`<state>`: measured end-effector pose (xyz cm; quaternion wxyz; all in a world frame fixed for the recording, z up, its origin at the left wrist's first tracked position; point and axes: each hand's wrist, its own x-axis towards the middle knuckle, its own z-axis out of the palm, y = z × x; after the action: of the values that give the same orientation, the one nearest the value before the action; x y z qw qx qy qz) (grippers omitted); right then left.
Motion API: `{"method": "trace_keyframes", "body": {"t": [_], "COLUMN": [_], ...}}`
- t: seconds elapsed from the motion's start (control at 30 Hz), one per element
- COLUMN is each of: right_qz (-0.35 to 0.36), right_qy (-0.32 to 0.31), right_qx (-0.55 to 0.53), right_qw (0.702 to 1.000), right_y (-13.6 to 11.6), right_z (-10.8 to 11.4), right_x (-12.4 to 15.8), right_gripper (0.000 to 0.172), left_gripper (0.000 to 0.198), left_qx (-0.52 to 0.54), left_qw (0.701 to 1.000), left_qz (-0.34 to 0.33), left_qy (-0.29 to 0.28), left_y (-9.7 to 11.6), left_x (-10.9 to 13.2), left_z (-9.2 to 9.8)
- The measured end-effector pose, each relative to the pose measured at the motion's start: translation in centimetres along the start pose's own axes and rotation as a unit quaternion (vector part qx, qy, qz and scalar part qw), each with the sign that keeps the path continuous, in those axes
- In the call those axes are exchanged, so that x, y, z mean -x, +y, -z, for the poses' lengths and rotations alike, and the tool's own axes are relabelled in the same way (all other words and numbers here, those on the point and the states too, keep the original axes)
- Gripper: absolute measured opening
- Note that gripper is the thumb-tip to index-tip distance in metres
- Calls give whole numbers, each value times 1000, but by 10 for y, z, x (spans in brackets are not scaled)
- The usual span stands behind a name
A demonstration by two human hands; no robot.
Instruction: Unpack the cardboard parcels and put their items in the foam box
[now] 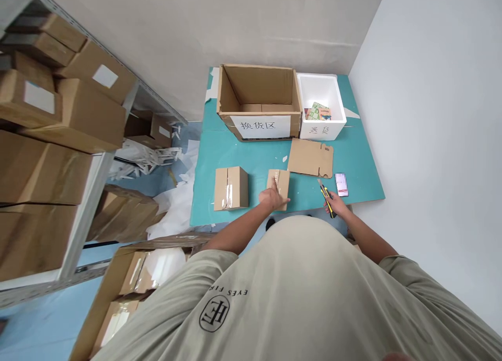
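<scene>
Teal worktop [243, 151], with a big open carton [259, 97] at the back. In front of the carton sits a small taped box [280, 180]; the left hand [270, 199] rests on its near edge, fingers loosely spread. Front-right of the carton, the right hand [336, 204] is closed around a yellow-and-black utility knife [326, 194], blade probably out but it's hard to tell. A second taped box [230, 188] stands front-left of the carton.

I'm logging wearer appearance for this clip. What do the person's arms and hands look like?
Left hand and right hand are bare, no gloves or watch visible. Forearms are uncovered. Short sleeves belong to a grey-beige T-shirt with a dark round logo and lettering.
</scene>
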<state>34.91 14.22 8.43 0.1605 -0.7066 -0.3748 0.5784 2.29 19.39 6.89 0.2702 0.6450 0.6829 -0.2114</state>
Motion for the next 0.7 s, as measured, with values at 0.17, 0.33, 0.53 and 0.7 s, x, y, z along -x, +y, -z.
{"method": "trace_keyframes", "body": {"t": [0.17,0.33,0.53,0.7], "right_qz": [-13,-15,-20,-11], "right_qy": [-8,-14,-20,-28], "right_qx": [6,-2,3,-20], "right_qw": [1000,1000,1000,999], "right_y": [-3,-10,-18,-24], "right_z": [-7,-12,-17,-22], "right_x": [3,0,-7,-10], "right_gripper": [25,20,20,20], "left_gripper": [118,141,147,124], "left_qx": [166,70,-100,-74], "left_qw": [985,988,902,925], "left_qz": [-18,-133,-416,-366], "left_qy": [-35,40,61,73], "left_y": [-11,-20,-21,-12], "left_x": [-2,-16,-34,-43], "left_z": [6,28,33,26]}}
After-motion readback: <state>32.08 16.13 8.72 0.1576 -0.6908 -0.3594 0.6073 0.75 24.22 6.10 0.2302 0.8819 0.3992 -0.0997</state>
